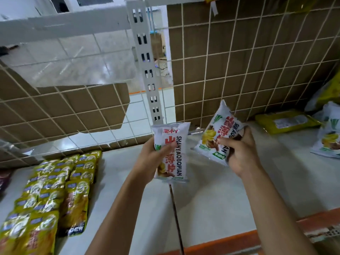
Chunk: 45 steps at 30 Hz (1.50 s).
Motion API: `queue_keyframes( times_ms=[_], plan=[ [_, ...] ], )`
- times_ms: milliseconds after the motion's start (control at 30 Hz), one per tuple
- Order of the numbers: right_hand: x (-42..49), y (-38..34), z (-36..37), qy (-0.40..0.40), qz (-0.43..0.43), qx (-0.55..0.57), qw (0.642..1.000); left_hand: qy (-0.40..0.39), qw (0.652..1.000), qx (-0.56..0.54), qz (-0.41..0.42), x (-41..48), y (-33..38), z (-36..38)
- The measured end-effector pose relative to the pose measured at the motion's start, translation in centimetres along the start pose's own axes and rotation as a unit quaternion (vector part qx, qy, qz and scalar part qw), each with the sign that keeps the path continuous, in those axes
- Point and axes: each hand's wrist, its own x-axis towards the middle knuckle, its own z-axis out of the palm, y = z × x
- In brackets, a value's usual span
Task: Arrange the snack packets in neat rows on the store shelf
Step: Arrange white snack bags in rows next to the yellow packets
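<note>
head view: the left hand point(150, 159) curls round an upright white packet point(173, 142), thumb across its front, above the shelf point(211, 196). just beside it, the right hand point(239, 153) grips a tilted white packet point(217, 133) by its lower end. left of the left hand, yellow packets point(55, 190) lie in rows. right of the right hand lie a flat yellow pack point(287, 122) and another white packet point(329, 138), near the wire grid point(239, 61).
</note>
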Motion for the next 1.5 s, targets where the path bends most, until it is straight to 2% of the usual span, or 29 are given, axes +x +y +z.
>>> queue_keyframes(
  times_ms=[133, 267, 333, 400, 500, 633, 767, 967, 1167, 1333, 1500],
  plan=[
    [-1.2, 1.9, 2.3, -0.071, 0.021, -0.012, 0.997, 0.071, 0.996, -0.049, 0.028, -0.8, -0.2, -1.5],
    [-2.2, 3.2, 4.4, -0.109, 0.072, -0.022, 0.991, 0.137, 0.981, -0.097, 0.094, -0.8, -0.5, -3.7],
    [-2.7, 3.9, 5.5, -0.132, 0.056, -0.054, 0.988, 0.184, 0.971, -0.103, 0.112, -0.5, -0.5, -5.0],
    [-3.1, 4.6, 6.7, -0.159, 0.028, -0.073, 0.984, 0.242, 0.959, -0.074, 0.125, 0.2, -0.7, -6.4],
    [-3.5, 5.7, 8.5, -0.177, -0.007, -0.122, 0.977, 0.327, 0.934, 0.028, 0.142, 1.5, -1.0, -8.6],
    [-4.3, 6.6, 10.5, -0.135, -0.03, -0.155, 0.978, 0.381, 0.91, 0.054, 0.151, 2.8, -0.9, -9.6],
    [-5.0, 7.2, 12.3, -0.131, -0.027, -0.176, 0.975, 0.401, 0.9, 0.099, 0.143, 4.2, -0.4, -9.9],
    [-4.7, 8.0, 13.3, -0.076, -0.063, -0.176, 0.979, 0.408, 0.891, 0.125, 0.154, 5.7, 0.0, -8.8],
    [-4.4, 7.7, 13.7, -0.072, -0.09, -0.21, 0.971, 0.385, 0.892, 0.124, 0.203, 6.1, -1.1, -8.1],
    [-3.9, 7.6, 14.0, -0.063, -0.077, -0.201, 0.975, 0.374, 0.899, 0.122, 0.191, 6.3, -1.1, -7.3],
    [-3.4, 7.8, 14.5, -0.056, -0.102, -0.233, 0.965, 0.357, 0.902, 0.154, 0.189, 5.9, -0.9, -8.0]
  ],
)
